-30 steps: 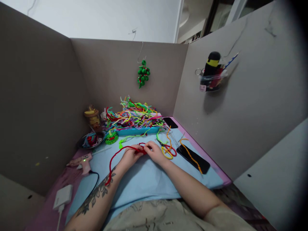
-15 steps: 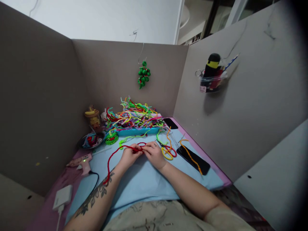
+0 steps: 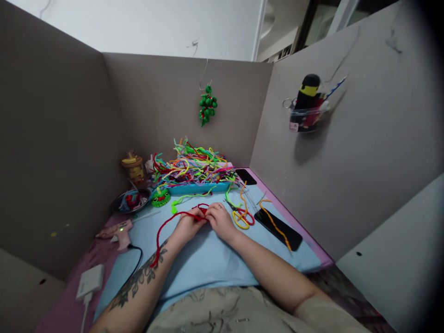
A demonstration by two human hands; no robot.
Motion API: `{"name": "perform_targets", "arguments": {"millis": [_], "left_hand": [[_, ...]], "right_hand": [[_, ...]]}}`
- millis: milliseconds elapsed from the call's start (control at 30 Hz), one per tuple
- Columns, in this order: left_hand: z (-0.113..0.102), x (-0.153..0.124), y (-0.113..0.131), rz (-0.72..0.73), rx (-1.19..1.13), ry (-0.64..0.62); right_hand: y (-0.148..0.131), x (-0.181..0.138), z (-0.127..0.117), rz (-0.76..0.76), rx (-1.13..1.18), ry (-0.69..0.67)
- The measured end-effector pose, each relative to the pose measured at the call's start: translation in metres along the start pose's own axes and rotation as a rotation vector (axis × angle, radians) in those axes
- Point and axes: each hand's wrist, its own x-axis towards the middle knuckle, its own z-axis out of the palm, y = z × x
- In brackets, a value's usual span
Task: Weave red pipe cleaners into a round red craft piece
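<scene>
Both hands meet over a light blue mat (image 3: 208, 259). My left hand (image 3: 187, 224) and my right hand (image 3: 220, 219) are both closed in a pinch on a red pipe cleaner (image 3: 163, 229). Its long free end curves left and down past my tattooed left forearm. Between the fingertips the red wire is bunched into a small twist. Just beyond my right hand lie a loose green pipe cleaner (image 3: 189, 198) and a tangle of yellow and red pipe cleaners (image 3: 243, 217).
A blue tray heaped with many-coloured pipe cleaners (image 3: 192, 169) stands at the back. A pink glue gun (image 3: 116, 231), its black cord and a white adapter (image 3: 90, 282) lie left. Two black phones (image 3: 282, 231) lie right. A dish (image 3: 132, 201), a green frog figure (image 3: 160, 197) and grey partition walls (image 3: 62, 148) surround the mat.
My hands stay together on the red pipe cleaner, with small finger movements at the twist. The free end has shifted slightly.
</scene>
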Motion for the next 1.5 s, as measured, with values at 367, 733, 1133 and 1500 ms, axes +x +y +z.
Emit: {"name": "perform_targets", "arguments": {"millis": [367,733,1133,1500], "left_hand": [[0.000,0.003,-0.002,0.035,-0.045,0.018],[-0.012,0.006,0.006,-0.169,-0.261,-0.036],[-0.014,0.008,-0.003,-0.219,-0.715,0.103],[-0.014,0.008,-0.005,-0.219,-0.660,0.071]], "right_hand": [[0.005,0.001,-0.004,0.029,-0.059,-0.059],[0.020,0.005,-0.008,0.185,0.483,0.090],[0.015,0.005,-0.017,0.318,0.748,0.132],[0.018,0.007,-0.019,0.318,0.877,-0.002]]}}
